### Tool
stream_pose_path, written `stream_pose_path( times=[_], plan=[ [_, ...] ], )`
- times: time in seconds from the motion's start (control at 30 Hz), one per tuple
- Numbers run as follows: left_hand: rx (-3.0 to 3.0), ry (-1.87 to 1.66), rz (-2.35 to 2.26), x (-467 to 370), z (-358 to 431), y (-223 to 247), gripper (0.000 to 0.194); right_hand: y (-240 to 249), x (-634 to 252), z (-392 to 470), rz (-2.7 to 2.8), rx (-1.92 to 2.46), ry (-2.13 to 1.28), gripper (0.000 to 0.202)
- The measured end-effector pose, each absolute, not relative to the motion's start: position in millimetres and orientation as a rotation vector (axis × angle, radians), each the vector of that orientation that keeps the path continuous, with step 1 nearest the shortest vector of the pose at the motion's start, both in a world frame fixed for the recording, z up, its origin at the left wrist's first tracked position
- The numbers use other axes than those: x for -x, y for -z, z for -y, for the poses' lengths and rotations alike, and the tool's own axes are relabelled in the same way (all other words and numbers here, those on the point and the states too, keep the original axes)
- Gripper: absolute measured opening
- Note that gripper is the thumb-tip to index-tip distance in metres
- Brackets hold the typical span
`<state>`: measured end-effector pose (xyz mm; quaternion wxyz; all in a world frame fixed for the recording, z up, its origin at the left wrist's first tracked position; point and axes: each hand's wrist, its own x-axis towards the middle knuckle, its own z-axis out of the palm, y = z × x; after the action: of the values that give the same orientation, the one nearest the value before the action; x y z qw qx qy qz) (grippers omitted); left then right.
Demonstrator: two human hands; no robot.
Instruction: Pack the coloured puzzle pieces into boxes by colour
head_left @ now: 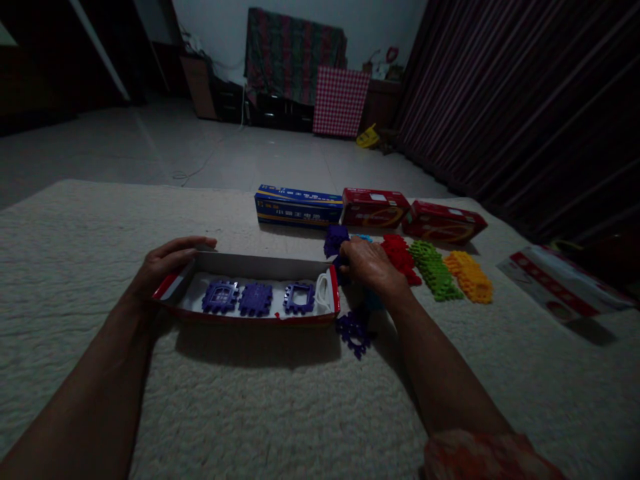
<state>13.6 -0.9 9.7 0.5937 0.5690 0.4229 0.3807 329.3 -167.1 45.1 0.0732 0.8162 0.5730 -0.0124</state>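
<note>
An open long box, red outside and white inside, lies before me. Inside are three purple plastic interlocking squares and a white cord at the right end. My left hand grips the box's left end, thumb hidden, fingers along the back wall. Just beyond the right end, my right hand has its fingers closed on a purple interlocking piece, mostly covered by the fingers. A purple stack sits behind it, and loose purple pieces lie nearer me. Blue pieces are partly hidden under the right hand.
Red, green and yellow piece stacks lie to the right. Behind stand a blue box and two red boxes. A white-and-red carton sits far right on the quilted cover.
</note>
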Motion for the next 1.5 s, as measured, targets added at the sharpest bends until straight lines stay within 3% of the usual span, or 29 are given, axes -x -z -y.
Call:
stream_pose_path(
  times=[1.0,1.23,1.4,1.5],
  plan=[
    [-1.313,-0.883,-0.939,-10,-3,-2,0.032,-65,-312,174,-1.672,-2.467,0.221,0.027],
    [-1.287,-0.917,-0.928,-13,-2,-6,0.033,-63,-344,179,-1.897,-2.482,0.226,0.019],
    [-1.300,-0.939,-0.900,-15,0,-8,0.033,-81,-354,187,-2.170,-2.836,0.076,0.016],
    [-1.307,-0.939,-0.899,-15,0,-6,0.033,-90,-330,185,-2.446,-2.919,0.277,0.019]
  ],
)
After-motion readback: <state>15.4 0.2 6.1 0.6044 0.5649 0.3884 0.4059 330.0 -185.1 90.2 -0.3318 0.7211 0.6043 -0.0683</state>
